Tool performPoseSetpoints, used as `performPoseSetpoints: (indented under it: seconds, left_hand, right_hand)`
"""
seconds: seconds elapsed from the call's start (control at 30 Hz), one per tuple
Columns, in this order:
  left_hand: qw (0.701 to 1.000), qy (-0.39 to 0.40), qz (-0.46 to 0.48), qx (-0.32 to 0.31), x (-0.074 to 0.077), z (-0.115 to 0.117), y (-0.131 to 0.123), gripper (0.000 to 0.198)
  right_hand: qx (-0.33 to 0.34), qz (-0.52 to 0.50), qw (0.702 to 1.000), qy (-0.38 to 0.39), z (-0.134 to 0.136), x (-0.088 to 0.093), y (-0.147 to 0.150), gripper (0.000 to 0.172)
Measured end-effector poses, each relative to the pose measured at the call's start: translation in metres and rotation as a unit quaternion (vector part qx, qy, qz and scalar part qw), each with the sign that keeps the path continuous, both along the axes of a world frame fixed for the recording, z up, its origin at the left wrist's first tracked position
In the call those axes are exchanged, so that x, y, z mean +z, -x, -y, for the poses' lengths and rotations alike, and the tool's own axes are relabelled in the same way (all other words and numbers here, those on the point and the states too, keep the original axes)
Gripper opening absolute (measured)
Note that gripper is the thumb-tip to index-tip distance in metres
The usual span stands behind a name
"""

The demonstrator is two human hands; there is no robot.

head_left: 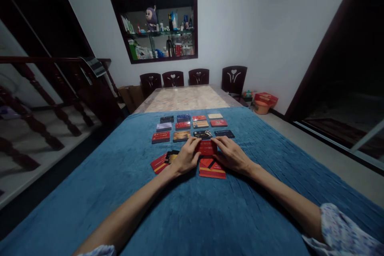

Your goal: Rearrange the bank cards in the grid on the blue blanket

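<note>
Both my hands rest on a blue cloth (186, 208) that covers the near end of a table. My left hand (186, 156) and my right hand (231, 154) pinch the two ends of a red card (206, 147) between them, fingers closed on its edges. Under and just before it lies a red card with a yellow stripe (212, 169). By my left wrist lie a red card (158, 163) and a dark card (172, 155). Beyond my hands, rows of several cards (192, 125) in red, dark, blue and pale colours are laid out flat.
The far half of the table shows a bare marble top (186, 99), with dark wooden chairs (234, 78) along its end. A wooden stair railing (45, 100) stands at left. A wall niche with shelves (159, 28) holds bottles and a plush toy. A red basket (265, 102) sits on the floor at right.
</note>
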State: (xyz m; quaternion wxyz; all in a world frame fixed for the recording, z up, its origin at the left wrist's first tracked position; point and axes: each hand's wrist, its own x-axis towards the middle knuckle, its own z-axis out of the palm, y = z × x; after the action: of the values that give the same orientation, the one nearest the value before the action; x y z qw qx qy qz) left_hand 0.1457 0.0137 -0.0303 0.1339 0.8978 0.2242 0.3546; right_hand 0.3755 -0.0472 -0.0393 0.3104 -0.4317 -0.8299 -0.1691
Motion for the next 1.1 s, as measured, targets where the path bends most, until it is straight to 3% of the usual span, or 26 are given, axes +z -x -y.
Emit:
performPoseSetpoints:
  seconds: [0.2,0.53,0.93,1.1]
  left_hand:
    - [0.998,-0.009,-0.059,-0.001,0.005,0.002,0.008,0.064]
    - [0.993,-0.028,-0.11,0.021,0.008,-0.003,0.019,0.058]
    - [0.985,-0.035,-0.152,0.075,0.025,-0.018,0.026,0.052]
    - [0.977,-0.031,-0.178,0.111,0.036,-0.031,0.03,0.048]
  right_hand:
    - [0.015,-0.029,0.999,0.013,0.001,0.0,0.0,0.051]
    - [0.044,-0.018,0.996,0.072,-0.007,0.01,0.0,0.044]
    - [0.093,-0.013,0.989,0.117,-0.042,0.032,0.008,0.043]
    - [0.121,-0.003,0.984,0.128,-0.063,0.043,0.019,0.029]
